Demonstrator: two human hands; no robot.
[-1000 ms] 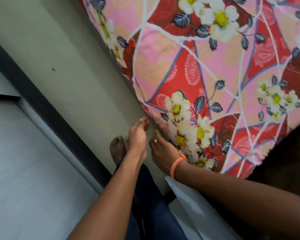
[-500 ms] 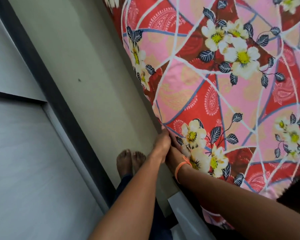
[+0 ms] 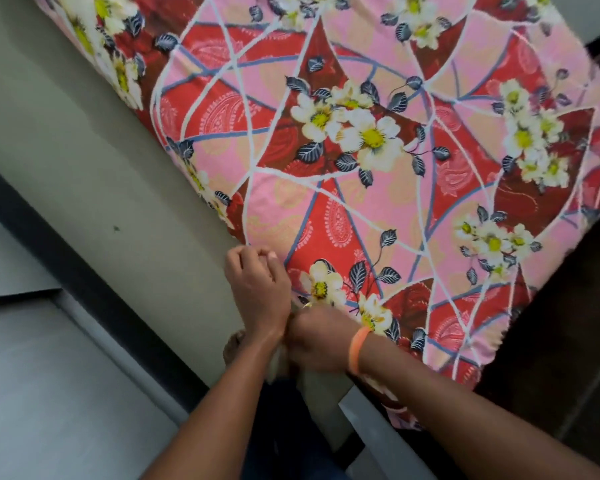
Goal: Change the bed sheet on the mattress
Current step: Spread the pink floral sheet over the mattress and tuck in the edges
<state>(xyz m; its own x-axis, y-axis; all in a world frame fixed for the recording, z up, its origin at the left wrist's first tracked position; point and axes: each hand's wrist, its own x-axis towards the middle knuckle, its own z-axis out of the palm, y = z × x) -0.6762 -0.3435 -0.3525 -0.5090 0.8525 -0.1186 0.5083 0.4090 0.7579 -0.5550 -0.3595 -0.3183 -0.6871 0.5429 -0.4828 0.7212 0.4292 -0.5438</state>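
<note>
Around me: a pale wall (image 3: 84,161) runs along the mattress's left edge, with a dark band (image 3: 94,306) and grey panels (image 3: 49,393) below it.
In the way: a grey ledge (image 3: 378,431) cuts across under my right forearm.
Hard to see: my right hand's (image 3: 314,341) fingers are blurred and half behind my left wrist, so I cannot tell their grip.
Bed sheet (image 3: 361,174): floral, red and pink, spread over the mattress, filling the upper right.
Left hand (image 3: 260,289): fingers curled at the sheet's edge, pinching it.
</note>
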